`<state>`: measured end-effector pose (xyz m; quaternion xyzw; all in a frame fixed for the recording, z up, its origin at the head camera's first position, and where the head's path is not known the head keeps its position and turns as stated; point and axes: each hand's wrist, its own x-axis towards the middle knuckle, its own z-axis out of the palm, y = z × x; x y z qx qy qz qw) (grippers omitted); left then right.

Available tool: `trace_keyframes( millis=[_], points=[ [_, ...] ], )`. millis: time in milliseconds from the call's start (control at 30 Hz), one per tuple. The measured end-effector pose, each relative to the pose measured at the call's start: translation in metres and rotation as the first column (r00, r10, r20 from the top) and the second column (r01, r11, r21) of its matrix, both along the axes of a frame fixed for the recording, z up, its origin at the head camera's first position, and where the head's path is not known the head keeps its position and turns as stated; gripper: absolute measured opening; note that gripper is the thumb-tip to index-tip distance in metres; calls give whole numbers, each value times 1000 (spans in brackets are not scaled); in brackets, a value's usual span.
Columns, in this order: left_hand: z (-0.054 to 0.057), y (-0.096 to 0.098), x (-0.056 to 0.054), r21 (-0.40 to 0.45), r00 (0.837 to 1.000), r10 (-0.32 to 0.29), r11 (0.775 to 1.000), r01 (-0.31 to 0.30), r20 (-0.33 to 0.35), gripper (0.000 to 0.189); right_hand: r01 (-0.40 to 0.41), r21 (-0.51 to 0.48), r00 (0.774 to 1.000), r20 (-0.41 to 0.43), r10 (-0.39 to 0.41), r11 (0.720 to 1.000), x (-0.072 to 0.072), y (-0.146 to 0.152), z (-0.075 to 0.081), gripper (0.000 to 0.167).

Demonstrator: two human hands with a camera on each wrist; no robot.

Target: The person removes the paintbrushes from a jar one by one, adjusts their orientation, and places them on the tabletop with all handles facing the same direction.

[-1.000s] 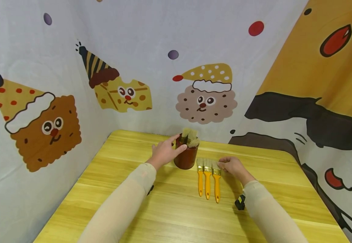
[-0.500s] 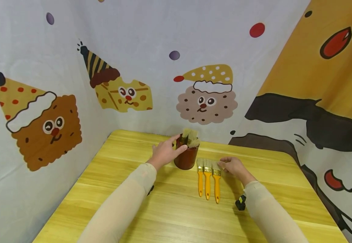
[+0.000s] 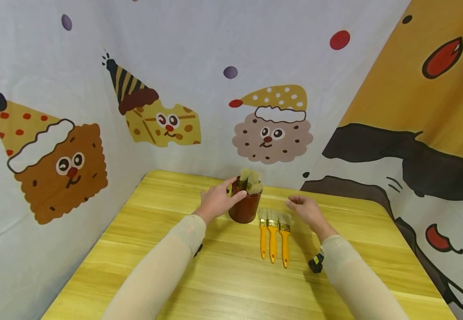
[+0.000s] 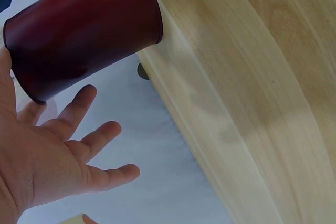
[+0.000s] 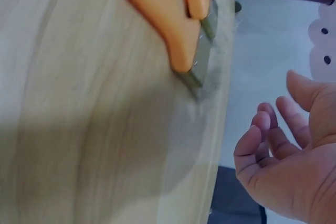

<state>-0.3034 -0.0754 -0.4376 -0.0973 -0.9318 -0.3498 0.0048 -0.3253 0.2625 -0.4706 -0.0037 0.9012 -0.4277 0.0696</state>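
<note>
A dark red cup (image 3: 244,209) stands upright at the back of the table, with several brushes (image 3: 251,177) in it, bristles up. My left hand (image 3: 217,200) is at its left side, thumb and index finger at the rim. In the left wrist view the other fingers spread out beside the cup (image 4: 84,30). Three orange-handled paintbrushes (image 3: 273,240) lie side by side right of the cup, bristles pointing away. My right hand (image 3: 306,210) is raised beyond the rightmost brush (image 3: 285,244), holding nothing, with its fingers loosely bent in the right wrist view.
A black object with a yellow patch (image 3: 316,263) lies by the right sleeve. Another small black object (image 3: 198,250) is partly hidden by the left sleeve. The wooden table (image 3: 231,289) meets a cartoon-printed cloth (image 3: 199,44) at its back.
My right hand has drawn back from the rightmost brush's bristles, moving up and away. The left hand, the cup and the lying brushes stay where they were.
</note>
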Motion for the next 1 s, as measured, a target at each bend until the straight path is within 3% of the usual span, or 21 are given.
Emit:
trace_keyframes(
  millis=[467, 1000],
  points=[
    [-2, 1, -1, 12, 1000, 7, 1000, -7, 1, 79, -105, -166, 991, -99, 90, 980, 5, -27, 18, 62],
    [-1, 3, 2, 14, 1000, 16, 1000, -16, 8, 78, -163, -187, 979, -154, 135, 969, 12, -42, 25, 53]
  ],
)
